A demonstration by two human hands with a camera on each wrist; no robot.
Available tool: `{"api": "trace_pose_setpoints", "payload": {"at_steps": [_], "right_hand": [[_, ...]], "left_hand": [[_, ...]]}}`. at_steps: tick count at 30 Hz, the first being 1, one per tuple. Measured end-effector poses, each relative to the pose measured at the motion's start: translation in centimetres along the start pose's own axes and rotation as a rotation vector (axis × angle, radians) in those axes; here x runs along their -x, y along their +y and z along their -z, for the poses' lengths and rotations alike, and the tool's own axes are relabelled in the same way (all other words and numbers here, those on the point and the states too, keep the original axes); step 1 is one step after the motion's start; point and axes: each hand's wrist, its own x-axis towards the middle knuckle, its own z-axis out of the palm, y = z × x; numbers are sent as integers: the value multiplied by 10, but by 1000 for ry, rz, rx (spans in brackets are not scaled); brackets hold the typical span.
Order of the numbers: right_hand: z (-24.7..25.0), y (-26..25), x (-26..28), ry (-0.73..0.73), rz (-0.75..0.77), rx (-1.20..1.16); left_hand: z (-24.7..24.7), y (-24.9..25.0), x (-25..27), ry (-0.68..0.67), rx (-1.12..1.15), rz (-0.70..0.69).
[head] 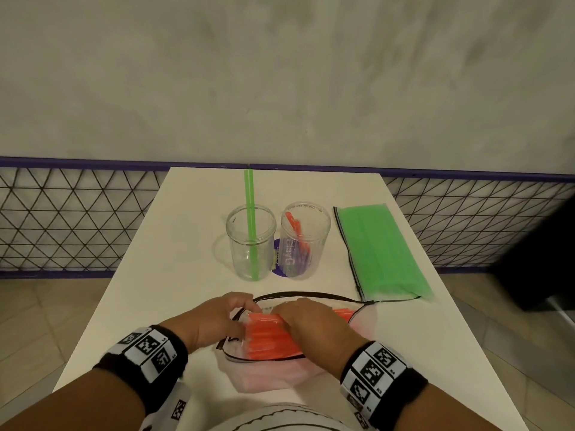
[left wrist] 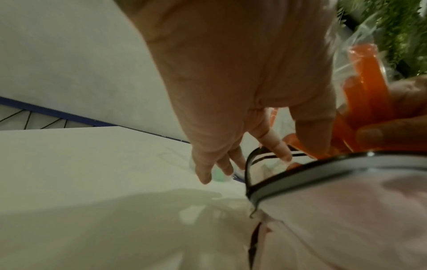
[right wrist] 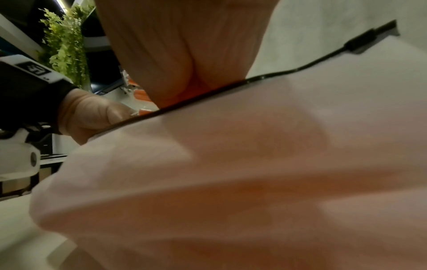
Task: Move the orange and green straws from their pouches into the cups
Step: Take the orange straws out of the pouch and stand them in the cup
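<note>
Left hand [head: 217, 318] at open mouth of pink pouch [head: 280, 374], fingers curled on zipper edge; right hand [head: 311, 321] curled round orange straws [head: 267, 340] inside; green straw [head: 250, 219] upright in left cup [head: 249, 244]; orange ones in right cup [head: 303, 241]; green pouch [head: 379, 250] right of cups

The counter [head: 186, 244] was white. Orange straws [head: 270, 337] lay in a pale pink pouch [head: 280, 374] edged in black — green ones filled a green pouch [head: 382, 253]. Clear cups [head: 250, 241] held one green straw [head: 250, 219]. Wristbands [head: 149, 353] were black with black-and-white square markers.
</note>
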Motion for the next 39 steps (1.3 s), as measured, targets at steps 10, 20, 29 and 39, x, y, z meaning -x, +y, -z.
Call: {"api": "trace_pose_setpoints", "payload": {"at_steps": [10,20,29,39], "right_hand": [[73,-13,6,235,-159,-474],[160,16,-50,1313,-261,-945],[112,47,-95,957,-465,-732],[70,56,-73,691,-570,-541]], "left_hand": [[-3,49,0,48,291,-61],[-35,107,-65,311,339,-136],[-46,117,-88,453,299,-161],[-50,117,-91,558,395,-206]]}}
